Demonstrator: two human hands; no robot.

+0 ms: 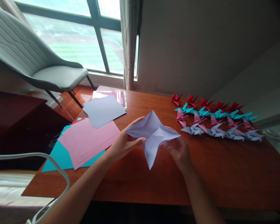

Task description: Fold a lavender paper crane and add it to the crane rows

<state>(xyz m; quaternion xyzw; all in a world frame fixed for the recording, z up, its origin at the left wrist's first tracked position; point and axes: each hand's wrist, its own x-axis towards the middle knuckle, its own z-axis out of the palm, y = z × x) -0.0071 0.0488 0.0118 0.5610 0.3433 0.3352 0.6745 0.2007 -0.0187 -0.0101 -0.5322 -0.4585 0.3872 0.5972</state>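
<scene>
A partly folded lavender paper (154, 135) is held above the wooden table (224, 174), opened into a pointed shape with one tip hanging down. My left hand (124, 143) pinches its left side, thumb on top and fingers behind. My right hand (178, 149) grips its right side from below, fingers curled under the paper.
Stacks of flat sheets lie at the left: lavender (104, 110), pink (91, 138), teal (60, 155). Rows of finished paper cranes in red (205, 102), teal (214, 113), pink (212, 121) and lavender (224, 132) sit at the right. A grey chair (37, 62) stands by the window.
</scene>
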